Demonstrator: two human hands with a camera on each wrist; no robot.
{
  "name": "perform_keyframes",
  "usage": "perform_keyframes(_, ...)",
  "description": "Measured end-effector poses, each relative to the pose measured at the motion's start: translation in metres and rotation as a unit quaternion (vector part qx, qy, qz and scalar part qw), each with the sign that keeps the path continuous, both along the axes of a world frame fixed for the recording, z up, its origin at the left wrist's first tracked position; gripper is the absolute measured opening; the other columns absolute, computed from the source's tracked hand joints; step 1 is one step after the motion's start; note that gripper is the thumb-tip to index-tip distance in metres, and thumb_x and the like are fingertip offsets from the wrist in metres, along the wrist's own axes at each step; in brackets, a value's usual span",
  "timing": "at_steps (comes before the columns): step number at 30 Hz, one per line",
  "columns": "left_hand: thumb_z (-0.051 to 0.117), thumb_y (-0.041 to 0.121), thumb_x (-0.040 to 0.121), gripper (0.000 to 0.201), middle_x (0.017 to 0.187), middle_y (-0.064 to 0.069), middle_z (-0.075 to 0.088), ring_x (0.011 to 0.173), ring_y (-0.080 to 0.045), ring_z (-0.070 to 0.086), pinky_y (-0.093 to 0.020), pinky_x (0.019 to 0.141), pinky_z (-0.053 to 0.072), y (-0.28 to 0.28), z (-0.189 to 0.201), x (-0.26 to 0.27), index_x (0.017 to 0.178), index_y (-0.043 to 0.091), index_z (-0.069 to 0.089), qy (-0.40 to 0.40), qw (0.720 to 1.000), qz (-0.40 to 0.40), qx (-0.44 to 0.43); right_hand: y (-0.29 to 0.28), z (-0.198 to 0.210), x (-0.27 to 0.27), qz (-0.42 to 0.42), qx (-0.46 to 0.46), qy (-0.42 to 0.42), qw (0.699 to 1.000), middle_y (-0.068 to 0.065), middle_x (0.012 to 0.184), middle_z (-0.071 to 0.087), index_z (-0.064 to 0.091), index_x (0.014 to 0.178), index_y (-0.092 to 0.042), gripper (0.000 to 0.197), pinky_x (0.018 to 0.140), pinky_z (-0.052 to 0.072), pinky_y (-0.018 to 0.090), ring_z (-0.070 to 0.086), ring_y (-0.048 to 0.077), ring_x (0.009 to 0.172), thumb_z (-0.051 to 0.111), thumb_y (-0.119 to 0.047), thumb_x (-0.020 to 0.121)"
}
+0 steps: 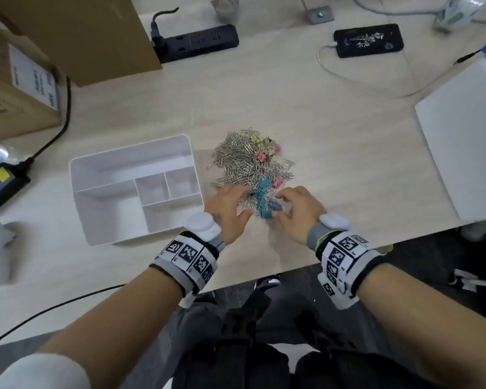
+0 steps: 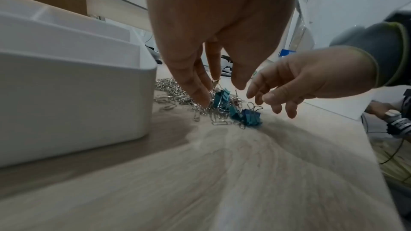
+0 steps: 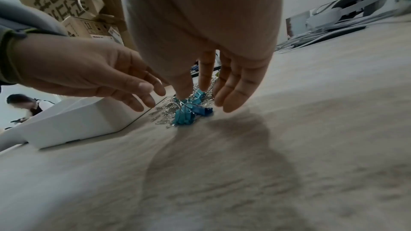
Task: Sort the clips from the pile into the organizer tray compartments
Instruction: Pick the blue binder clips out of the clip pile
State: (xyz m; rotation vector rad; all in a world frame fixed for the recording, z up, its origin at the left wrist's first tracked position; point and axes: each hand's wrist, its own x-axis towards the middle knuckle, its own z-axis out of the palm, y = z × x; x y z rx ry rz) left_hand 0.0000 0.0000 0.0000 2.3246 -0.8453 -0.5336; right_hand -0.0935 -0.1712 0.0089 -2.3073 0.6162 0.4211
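A pile of silver paper clips (image 1: 244, 161) lies on the table right of the white organizer tray (image 1: 76, 175), whose compartments show nothing inside. Pink and yellow binder clips (image 1: 264, 148) sit at the pile's far side; teal binder clips (image 1: 262, 197) and a blue one (image 1: 274, 205) lie at its near end. My left hand (image 1: 246, 203) reaches down with straight fingers, its fingertips (image 2: 201, 100) touching the paper clips. My right hand (image 1: 279, 206) hovers with fingers spread over the teal binder clips (image 3: 184, 117), its thumb close to them. Neither hand holds anything.
A power strip (image 1: 199, 42) and a phone (image 1: 368, 40) on a charging cable lie at the back. Cardboard boxes (image 1: 76, 32) stand back left, a white box (image 1: 466, 141) at the right, a black adapter (image 1: 0, 186) at the left. The table's near edge (image 1: 292, 269) runs just behind my wrists.
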Motion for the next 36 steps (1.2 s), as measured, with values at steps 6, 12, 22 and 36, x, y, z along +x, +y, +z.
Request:
perform_keyframes(6, 0.072, 0.024, 0.078, 0.039, 0.097, -0.005, 0.057, 0.075, -0.014, 0.046, -0.023, 0.068, 0.036, -0.016, -0.010, 0.008, 0.114, 0.013, 0.060, -0.031, 0.999, 0.015, 0.005, 0.002, -0.008, 0.010, 0.038, -0.031, -0.019, 0.999, -0.002, 0.114, 0.051, 0.062, 0.110, -0.027, 0.024, 0.070, 0.039, 0.024, 0.055, 0.019, 0.085, 0.064, -0.031, 0.086)
perform_keyframes(12, 0.072, 0.028, 0.079, 0.027, 0.096, -0.003, 0.058, 0.073, -0.012, 0.050, -0.024, 0.068, 0.044, -0.022, -0.020, 0.014, 0.101, 0.013, 0.067, -0.020, 0.999, 0.035, 0.012, -0.003, -0.019, 0.006, 0.017, -0.023, -0.040, 0.999, 0.000, 0.103, 0.057, 0.066, 0.098, -0.024, 0.013, 0.074, 0.049, 0.034, 0.059, 0.023, 0.085, 0.057, -0.023, 0.089)
perform_keyframes(22, 0.064, 0.018, 0.085, 0.003, 0.076, 0.004, 0.067, 0.067, -0.013, 0.063, -0.020, 0.062, 0.054, -0.016, 0.006, 0.013, 0.083, 0.017, 0.064, 0.087, 0.976, 0.187, -0.075, -0.013, -0.015, 0.005, -0.053, -0.036, -0.103, 0.993, -0.001, 0.101, 0.058, 0.065, 0.093, -0.023, 0.007, 0.071, 0.051, 0.034, 0.059, 0.021, 0.082, 0.060, -0.026, 0.089)
perform_keyframes(36, 0.040, 0.029, 0.099, 0.028, 0.082, -0.010, 0.061, 0.068, -0.019, 0.059, -0.027, 0.061, 0.053, -0.008, 0.041, 0.022, 0.103, 0.007, 0.056, 0.584, 0.735, 0.302, -0.165, 0.005, 0.002, 0.011, -0.001, -0.032, -0.009, 0.999, -0.002, 0.095, 0.059, 0.062, 0.081, -0.027, 0.009, 0.068, 0.041, 0.028, 0.058, 0.022, 0.083, 0.061, -0.032, 0.087)
